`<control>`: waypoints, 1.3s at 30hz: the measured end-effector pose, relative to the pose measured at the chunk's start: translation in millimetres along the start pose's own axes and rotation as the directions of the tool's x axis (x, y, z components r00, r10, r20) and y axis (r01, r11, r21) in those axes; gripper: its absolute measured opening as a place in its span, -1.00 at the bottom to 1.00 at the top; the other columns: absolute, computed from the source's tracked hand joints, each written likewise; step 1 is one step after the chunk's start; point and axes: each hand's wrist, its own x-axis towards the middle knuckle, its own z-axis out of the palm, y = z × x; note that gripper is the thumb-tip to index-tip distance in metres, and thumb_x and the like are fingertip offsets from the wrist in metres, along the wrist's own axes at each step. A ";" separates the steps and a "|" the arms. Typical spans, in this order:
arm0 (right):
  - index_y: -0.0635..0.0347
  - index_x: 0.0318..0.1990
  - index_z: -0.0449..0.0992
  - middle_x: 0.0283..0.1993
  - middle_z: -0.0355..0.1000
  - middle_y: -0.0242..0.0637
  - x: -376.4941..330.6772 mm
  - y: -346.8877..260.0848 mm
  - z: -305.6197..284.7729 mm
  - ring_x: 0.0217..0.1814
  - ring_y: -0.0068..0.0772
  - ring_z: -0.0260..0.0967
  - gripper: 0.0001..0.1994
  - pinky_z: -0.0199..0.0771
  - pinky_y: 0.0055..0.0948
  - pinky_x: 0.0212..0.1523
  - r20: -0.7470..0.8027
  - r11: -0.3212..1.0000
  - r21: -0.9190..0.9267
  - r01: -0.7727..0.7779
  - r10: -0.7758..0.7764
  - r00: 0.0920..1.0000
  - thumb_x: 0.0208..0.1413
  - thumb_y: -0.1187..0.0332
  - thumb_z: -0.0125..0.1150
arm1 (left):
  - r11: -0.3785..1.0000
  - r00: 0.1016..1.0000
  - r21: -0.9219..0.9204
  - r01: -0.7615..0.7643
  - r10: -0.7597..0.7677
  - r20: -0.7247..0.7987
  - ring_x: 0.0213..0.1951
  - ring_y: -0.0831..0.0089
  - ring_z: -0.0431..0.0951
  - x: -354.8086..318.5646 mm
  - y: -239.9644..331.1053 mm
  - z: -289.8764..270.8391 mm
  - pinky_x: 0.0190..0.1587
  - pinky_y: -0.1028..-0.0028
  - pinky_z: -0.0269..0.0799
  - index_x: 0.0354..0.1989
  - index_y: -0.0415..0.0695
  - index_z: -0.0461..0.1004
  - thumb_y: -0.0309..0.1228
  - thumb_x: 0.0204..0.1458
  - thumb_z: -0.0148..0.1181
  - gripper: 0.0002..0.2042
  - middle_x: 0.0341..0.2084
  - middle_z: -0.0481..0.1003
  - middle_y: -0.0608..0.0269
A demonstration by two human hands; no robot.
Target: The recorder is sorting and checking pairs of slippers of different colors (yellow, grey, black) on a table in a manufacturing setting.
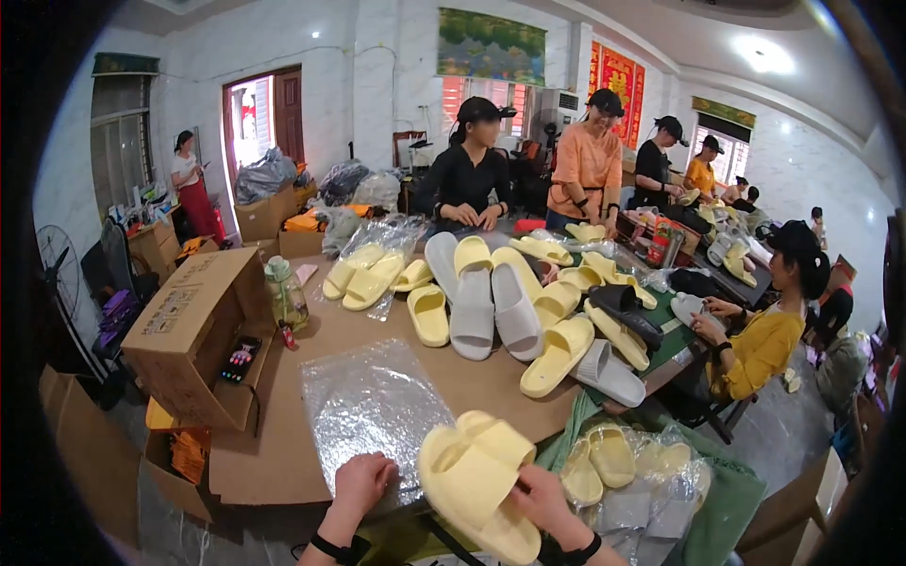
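Slippers (469,479), a pale yellow pair held one against the other, stand tilted at the table's near edge. From my remote post I find the right hand (543,500) closed on their right side, thumb and fingers around the edge. The left hand (365,481) is loosely curled, just left of the pair; I cannot tell whether its fingertips pinch anything. Beside it, a clear plastic bag (370,406) lies flat on the brown cardboard sheet (269,457) covering the table. Beyond, I record a heap of yellow, grey and black slippers (559,356). To the right, bagged slippers (613,457) rest on green cloth (731,509). To the left, I note an open carton (179,363) on its side, a dark device (242,359) inside it and a glass jar (286,294) near it. At far right, a co-worker in yellow (764,349) handles a grey slipper (696,309).
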 end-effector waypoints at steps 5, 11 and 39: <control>0.25 -0.22 0.51 -0.40 0.46 -0.10 -5.2 -11.0 22.3 -0.40 -0.08 0.46 -0.79 0.48 -0.27 -0.34 0.338 0.993 -0.018 0.114 -0.101 0.936 0.09 0.32 0.29 | 0.966 0.990 -0.248 0.078 -0.104 -0.095 -0.11 0.13 0.62 5.2 12.7 -2.0 -0.09 0.26 0.53 -0.22 0.02 0.66 -0.16 0.15 0.17 -0.77 -0.07 0.61 0.17; 0.27 -0.24 0.53 -0.28 0.49 0.08 -8.5 -34.8 26.3 -0.22 0.11 0.47 -0.77 0.45 -0.05 -0.19 0.356 0.983 -0.099 0.157 -0.113 0.928 0.03 0.29 0.19 | 0.950 0.983 -0.276 0.146 -0.170 -0.065 -0.09 0.14 0.62 8.1 2.8 -5.1 -0.04 0.28 0.53 -0.16 0.01 0.68 -0.16 0.15 0.19 -0.75 -0.05 0.60 0.10; 0.28 -0.41 0.39 -0.41 0.41 -0.04 8.4 -3.6 56.7 -0.33 0.11 0.43 -0.74 0.45 -0.04 -0.30 0.235 0.962 -0.244 0.119 -0.061 0.970 0.16 0.25 0.18 | 0.965 0.958 -0.060 -0.255 0.243 -0.154 -0.26 0.21 0.57 8.8 41.9 -25.7 -0.25 0.29 0.55 -0.15 -0.02 0.61 -0.36 0.09 0.24 -0.83 -0.37 0.51 0.26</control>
